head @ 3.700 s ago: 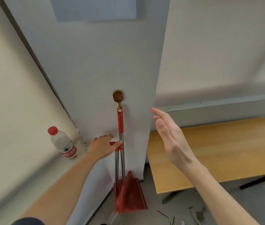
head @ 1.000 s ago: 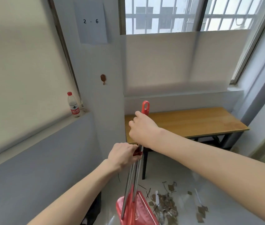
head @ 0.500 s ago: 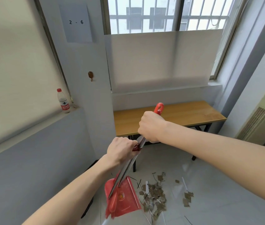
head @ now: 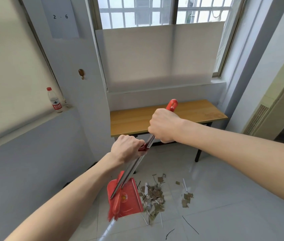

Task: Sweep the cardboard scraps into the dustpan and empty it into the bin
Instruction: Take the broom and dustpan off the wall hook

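change vs earlier: broom and dustpan no longer hang on the wall hook (head: 81,72); both are off it and carried out over the floor. view has pulled back from the pillar, so the window, the wooden surface (head: 190,111) and the scrap pile now show. against half a second ago the handles tilt a bit more to the right.
left hand (head: 127,148): grip closed around the red clip end of the dustpan handle, knuckles up, forearm reaching in from lower left.
right hand (head: 163,125): grip closed in a fist on the broom handle (head: 172,104) just below its red looped top, forearm coming in from the right, wrist roughly level.
handles: two metal shafts run side by side, slanting down-left from the hands.
dustpan (head: 129,197): red, low near the floor, left of the scraps; cannot tell if it touches the tiles.
broom head (head: 116,205): red, lying against the pan, bristles at the lower left edge.
cardboard scraps (head: 153,195): main heap on the floor tiles just right of the pan, in front of the surface; smaller cluster (head: 186,200) further right, apart.
bottle (head: 55,100): on the left sill, upright.
bin: not visible.
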Available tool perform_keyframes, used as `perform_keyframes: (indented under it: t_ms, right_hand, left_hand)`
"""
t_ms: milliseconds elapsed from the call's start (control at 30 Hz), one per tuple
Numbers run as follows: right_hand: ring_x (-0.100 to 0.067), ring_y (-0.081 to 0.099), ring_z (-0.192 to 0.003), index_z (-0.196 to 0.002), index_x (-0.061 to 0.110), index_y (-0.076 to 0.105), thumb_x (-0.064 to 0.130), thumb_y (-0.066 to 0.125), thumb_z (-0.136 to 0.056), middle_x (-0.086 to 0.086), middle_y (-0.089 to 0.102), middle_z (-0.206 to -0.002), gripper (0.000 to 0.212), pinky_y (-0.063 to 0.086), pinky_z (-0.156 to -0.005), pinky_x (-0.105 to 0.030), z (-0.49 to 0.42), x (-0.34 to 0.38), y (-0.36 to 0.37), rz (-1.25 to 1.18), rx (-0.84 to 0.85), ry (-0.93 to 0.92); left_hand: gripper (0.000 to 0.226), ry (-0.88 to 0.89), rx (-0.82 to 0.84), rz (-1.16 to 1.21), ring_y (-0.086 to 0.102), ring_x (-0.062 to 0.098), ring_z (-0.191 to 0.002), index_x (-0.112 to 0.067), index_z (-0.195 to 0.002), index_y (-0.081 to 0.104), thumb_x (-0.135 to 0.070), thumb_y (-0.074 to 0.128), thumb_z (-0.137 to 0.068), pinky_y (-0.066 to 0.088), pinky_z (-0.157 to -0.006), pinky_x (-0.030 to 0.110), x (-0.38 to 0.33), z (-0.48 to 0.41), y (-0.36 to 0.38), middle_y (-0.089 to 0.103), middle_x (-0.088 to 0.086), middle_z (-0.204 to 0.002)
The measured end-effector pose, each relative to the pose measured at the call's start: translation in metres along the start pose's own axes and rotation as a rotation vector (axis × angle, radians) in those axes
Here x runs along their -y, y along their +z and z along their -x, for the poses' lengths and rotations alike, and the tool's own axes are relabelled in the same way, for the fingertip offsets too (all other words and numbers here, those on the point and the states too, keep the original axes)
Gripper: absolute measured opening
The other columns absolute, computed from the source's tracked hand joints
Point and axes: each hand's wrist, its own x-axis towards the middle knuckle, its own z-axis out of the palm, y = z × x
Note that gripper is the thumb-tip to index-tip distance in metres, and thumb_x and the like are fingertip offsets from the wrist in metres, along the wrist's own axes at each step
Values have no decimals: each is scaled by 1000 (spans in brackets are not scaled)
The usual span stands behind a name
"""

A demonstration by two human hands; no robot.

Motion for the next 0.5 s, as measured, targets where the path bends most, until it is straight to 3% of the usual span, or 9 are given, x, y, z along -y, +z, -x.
perform_keyframes:
  t_ms: [167,233,333,500]
  right_hand:
    - [-25,68,-83,-98,24,71,32,52,-94,0,74,-96,21,39,-64,-30,26,-9,29,-68,52,8]
    - [-24,71,-95,-103,24,69,42,50,-96,1,74,-102,27,45,-72,-30,53,-26,52,-143,126,43]
    - [-23,71,-97,-106,25,67,51,44,-97,3,73,-102,36,50,-77,-31,97,-50,88,-188,254,117]
    - [-20,71,-89,-96,24,71,45,47,-97,4,74,-96,33,41,-63,-29,98,-46,124,-127,350,257]
  left_hand:
    - [38,-23,73,26,70,21,-73,-25,-97,70,-56,50,-97,53,-68,31,-15,-4,0,74,-3,-81]
    - [38,-161,110,90,72,20,-80,-27,-98,69,-61,52,-93,55,-72,32,9,15,7,75,-5,-86]
    - [41,-394,103,127,73,21,-86,-29,-99,69,-66,55,-89,55,-74,33,52,53,22,76,-6,-89]
    - [41,-537,74,226,67,26,-75,-24,-83,63,-64,57,-90,51,-69,35,64,72,43,70,-4,-78]
